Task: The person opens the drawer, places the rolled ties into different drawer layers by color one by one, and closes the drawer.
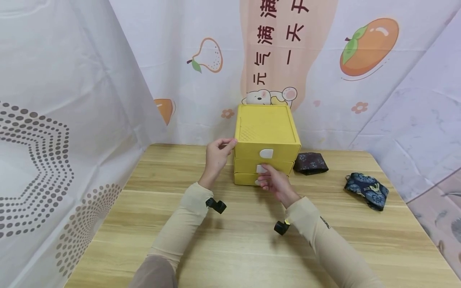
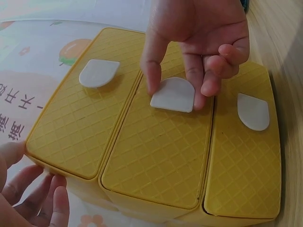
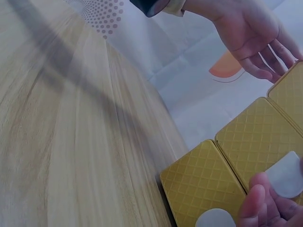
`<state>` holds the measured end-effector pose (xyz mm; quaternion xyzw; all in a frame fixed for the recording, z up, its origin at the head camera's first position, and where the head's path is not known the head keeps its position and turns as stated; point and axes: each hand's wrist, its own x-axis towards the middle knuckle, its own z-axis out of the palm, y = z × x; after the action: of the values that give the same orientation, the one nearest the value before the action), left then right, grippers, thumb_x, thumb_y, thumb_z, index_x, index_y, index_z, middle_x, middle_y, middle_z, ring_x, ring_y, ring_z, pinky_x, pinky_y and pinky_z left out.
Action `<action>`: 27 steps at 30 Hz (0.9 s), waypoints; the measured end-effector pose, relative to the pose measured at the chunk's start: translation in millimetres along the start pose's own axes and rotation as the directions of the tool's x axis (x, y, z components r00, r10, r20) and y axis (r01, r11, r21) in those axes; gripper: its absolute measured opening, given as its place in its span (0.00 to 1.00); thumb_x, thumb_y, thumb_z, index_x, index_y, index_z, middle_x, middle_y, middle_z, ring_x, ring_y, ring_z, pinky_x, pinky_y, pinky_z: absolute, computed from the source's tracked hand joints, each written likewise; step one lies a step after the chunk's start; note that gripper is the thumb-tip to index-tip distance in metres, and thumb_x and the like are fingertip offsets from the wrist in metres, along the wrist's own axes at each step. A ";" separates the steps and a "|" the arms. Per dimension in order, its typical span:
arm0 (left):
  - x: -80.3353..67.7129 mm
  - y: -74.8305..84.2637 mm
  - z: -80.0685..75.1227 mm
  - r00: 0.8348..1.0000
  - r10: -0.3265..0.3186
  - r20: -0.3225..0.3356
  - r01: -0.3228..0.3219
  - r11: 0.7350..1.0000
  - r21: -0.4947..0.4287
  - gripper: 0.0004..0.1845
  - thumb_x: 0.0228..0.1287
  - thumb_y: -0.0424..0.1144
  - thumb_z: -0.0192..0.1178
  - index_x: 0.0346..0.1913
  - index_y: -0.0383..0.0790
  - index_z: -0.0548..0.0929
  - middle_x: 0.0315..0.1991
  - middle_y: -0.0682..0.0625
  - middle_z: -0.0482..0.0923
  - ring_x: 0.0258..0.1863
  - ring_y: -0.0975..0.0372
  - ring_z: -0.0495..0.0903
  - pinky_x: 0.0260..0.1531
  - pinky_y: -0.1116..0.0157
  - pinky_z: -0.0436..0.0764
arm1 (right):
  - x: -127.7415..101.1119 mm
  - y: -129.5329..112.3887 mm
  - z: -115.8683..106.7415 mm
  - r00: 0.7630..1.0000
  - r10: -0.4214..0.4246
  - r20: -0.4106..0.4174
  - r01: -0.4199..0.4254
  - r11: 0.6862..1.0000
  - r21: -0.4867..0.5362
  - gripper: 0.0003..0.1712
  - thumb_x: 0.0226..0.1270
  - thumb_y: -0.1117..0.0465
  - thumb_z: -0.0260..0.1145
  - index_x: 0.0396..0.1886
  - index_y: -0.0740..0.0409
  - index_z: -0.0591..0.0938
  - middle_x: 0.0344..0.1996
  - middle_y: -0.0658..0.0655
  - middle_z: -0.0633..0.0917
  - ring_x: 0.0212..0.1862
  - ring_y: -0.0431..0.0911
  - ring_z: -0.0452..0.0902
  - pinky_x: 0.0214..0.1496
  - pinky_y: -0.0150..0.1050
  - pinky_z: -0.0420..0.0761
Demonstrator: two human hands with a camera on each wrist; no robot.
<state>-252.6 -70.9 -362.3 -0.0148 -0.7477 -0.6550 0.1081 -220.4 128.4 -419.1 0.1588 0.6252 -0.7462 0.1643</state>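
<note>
Here, a yellow three-drawer box [image 1: 267,144] stands at the back of a wooden table [image 1: 230,240], against a printed fruit backdrop [image 1: 288,48].

Head view: left hand [image 1: 217,154] at the box's upper left corner, fingertips touching the edge of the top drawer, fingers loosely extended, gripping nothing. Right hand [image 1: 275,182] at the front, on the middle drawer's white tab handle [image 1: 261,168]. From here the grip itself is hard to read; the hand also covers most of the bottom drawer's handle.

Left wrist view: settles the grip. Right hand [image 2: 199,42] comes down with thumb on one side of the middle tab [image 2: 173,94] and fingers on the other, pinching it. All three drawer fronts show, each with its white tab; the middle front sits slightly proud of its neighbours. The left hand's fingertips [image 2: 40,196] lie at the outer edge of the top drawer, close together and relaxed.

Right wrist view: mostly table grain and backdrop; the left hand [image 3: 253,38] is open with fingers slightly spread at the box's corner.

Only the head view shows two folded dark patterned cloths: one [image 1: 311,163] just beside the box's right side, the other [image 1: 367,190] farther right, apart from it.
</note>
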 end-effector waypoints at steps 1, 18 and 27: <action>0.2 0.1 0.2 1.000 0.001 0.002 -0.001 1.000 -0.001 0.15 0.63 0.44 0.67 0.43 0.34 0.86 0.42 0.39 0.86 0.43 0.48 0.84 0.47 0.52 0.83 | -0.1 0.1 0.1 1.000 0.001 -0.005 -0.001 1.000 0.000 0.23 0.69 0.47 0.60 0.42 0.65 0.79 0.20 0.49 0.83 0.19 0.38 0.75 0.24 0.29 0.76; -0.6 -1.5 -0.3 1.000 0.010 0.000 -0.010 1.000 0.003 0.15 0.63 0.46 0.67 0.43 0.36 0.86 0.42 0.40 0.86 0.43 0.42 0.82 0.38 0.61 0.82 | -12.7 9.9 -2.3 0.999 -0.031 0.017 0.031 0.999 -0.027 0.22 0.68 0.48 0.62 0.42 0.65 0.79 0.25 0.53 0.87 0.19 0.38 0.74 0.26 0.29 0.76; -1.0 -1.2 0.8 1.000 0.014 -0.003 -0.014 1.000 -0.004 0.15 0.62 0.45 0.67 0.43 0.36 0.86 0.43 0.41 0.86 0.45 0.45 0.83 0.44 0.57 0.84 | -26.1 16.9 -5.3 0.999 -0.048 0.003 0.048 0.996 -0.070 0.29 0.69 0.47 0.61 0.50 0.72 0.78 0.21 0.50 0.83 0.20 0.40 0.74 0.26 0.30 0.75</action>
<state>-252.0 -70.2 -363.7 -0.0191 -0.7462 -0.6556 0.1136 -189.3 132.1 -423.3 0.1374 0.6545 -0.7277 0.1524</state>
